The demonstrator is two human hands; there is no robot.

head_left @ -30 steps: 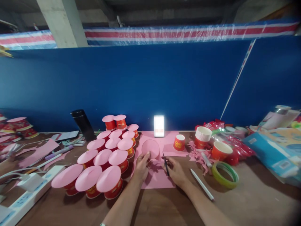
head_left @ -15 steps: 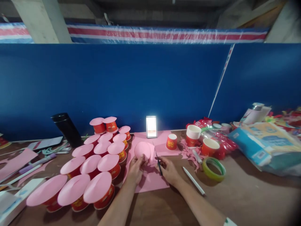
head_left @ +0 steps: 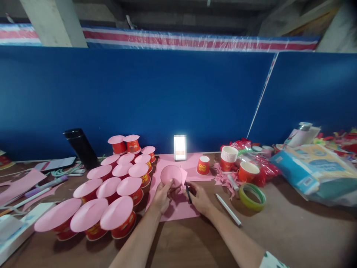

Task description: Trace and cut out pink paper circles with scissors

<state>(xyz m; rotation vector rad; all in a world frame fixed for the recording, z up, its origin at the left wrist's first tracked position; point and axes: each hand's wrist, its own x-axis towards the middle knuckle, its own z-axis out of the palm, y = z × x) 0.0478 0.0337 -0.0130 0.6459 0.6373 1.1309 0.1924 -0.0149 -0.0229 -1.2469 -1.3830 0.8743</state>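
My left hand (head_left: 164, 196) pinches a pink paper piece (head_left: 171, 175) with a round outline drawn on it. A pointed flap of the paper sticks out on its right side. In my right hand (head_left: 197, 197) are dark-handled scissors (head_left: 188, 194), close to the paper's right edge; the blades are hard to make out. Beneath both hands lie pink paper sheets (head_left: 178, 214). A red paper cup (head_left: 203, 165) stands upside down on the pink sheet, beyond my right hand. Left of my hands stand rows of upturned red cups topped with pink paper discs (head_left: 117, 213).
On the right are stacked cups (head_left: 229, 158), pink scraps (head_left: 224, 180), a tape roll (head_left: 252, 197), a white pen (head_left: 228, 209) and a plastic pack (head_left: 315, 171). A black bottle (head_left: 79, 148) and a white power strip (head_left: 26, 230) are at left. A lit phone (head_left: 180, 147) faces me.
The paper has turned a little in my left hand, so its pointed flap now shows at the right. The scissors stay beside it in my right hand. The camera view has shifted slightly.
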